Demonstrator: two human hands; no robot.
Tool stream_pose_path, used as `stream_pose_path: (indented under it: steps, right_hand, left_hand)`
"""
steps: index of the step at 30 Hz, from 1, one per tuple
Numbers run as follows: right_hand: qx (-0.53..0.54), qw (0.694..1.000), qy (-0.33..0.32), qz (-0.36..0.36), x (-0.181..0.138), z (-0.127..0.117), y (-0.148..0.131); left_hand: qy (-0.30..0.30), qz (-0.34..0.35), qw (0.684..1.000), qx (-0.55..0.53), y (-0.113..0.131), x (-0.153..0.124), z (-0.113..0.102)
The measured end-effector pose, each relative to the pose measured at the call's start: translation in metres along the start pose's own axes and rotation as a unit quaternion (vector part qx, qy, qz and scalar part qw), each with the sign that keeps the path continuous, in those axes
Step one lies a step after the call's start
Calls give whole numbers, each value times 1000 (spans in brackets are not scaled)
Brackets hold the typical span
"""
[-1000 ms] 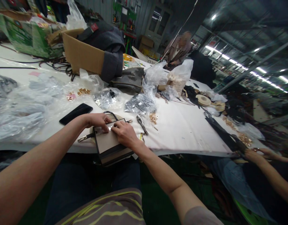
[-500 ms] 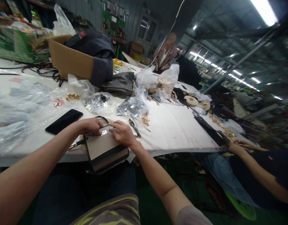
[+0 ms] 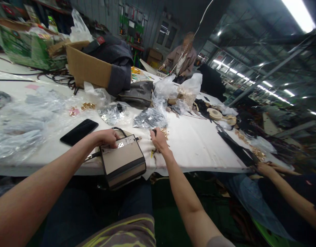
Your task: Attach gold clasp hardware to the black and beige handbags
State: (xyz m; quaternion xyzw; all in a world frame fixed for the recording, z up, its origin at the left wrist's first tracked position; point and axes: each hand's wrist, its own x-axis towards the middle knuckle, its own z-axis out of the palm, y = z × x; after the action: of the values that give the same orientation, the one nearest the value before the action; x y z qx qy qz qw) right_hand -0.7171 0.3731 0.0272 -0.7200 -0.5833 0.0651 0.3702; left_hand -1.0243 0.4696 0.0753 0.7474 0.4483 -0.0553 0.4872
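Observation:
A small beige and dark handbag (image 3: 125,158) rests tilted at the table's front edge, with a silver metal plate (image 3: 120,145) on its top part and a dark handle behind. My left hand (image 3: 110,138) grips the bag's upper left, fingers curled beside the plate. Away from the bag, my right hand (image 3: 160,141) is closed around the dark hand tool, which looks like pliers (image 3: 154,131); most of the tool is hidden under the fingers. Just beyond that hand lies a pile of small gold hardware pieces (image 3: 166,132). A small yellow item (image 3: 152,154) is near my right wrist.
A black phone (image 3: 79,132) lies left of the bag. Behind are plastic bags of parts (image 3: 150,118), gold pieces (image 3: 88,106) and a cardboard box (image 3: 88,68) of dark cloth. At right, a co-worker's hands (image 3: 266,168) hold a black strip. Another person (image 3: 182,60) stands across the table.
My right hand has left the handbag's top edge, moved right and closed over the tool lying on the table. My left hand stays on the bag. The view has shifted slightly.

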Motion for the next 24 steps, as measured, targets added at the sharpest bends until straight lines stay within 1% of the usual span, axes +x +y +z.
stream_pose_path:
  steps: [1, 3, 5, 6, 8, 9, 11, 12, 14, 17, 20, 24]
  right_hand:
    - [81, 996, 38, 6, -5, -5, 2]
    - [220, 970, 97, 20, -14, -15, 2]
    - [322, 938, 129, 17, -21, -24, -10]
    - [365, 921, 135, 7, -24, -26, -21]
    - [442, 888, 126, -17, -28, -22, -52]
    - [473, 873, 112, -29, -29, -16, -71]
    - [517, 852, 74, -47, -30, 3, -107]
    - [527, 846, 57, -56, -31, 15, -123]
    - [533, 842, 41, -71, -31, 39, -145]
    - [524, 847, 41, -78, -32, 65, -158]
    - [503, 860, 35, -75, -34, 73, -159]
    - [481, 872, 34, -81, -36, 74, -158]
  left_hand:
    - [5, 5, 1000, 13, -1, 1, -1]
    - [12, 10, 999, 29, -3, 4, -2]
    - [14, 18, 999, 40, -5, 7, -3]
    - [17, 23, 998, 48, -5, 8, -3]
    - [27, 33, 997, 63, -6, 9, -2]
    - [30, 33, 997, 67, -6, 9, -1]
    - [33, 34, 997, 62, -5, 7, 1]
    - [33, 37, 997, 59, -5, 6, 2]
    - [38, 43, 997, 52, -5, 4, 5]
    - [47, 49, 997, 47, -6, 2, 7]
    - [49, 72, 995, 55, -7, 2, 6]
    - [52, 86, 994, 42, -11, 4, 5]
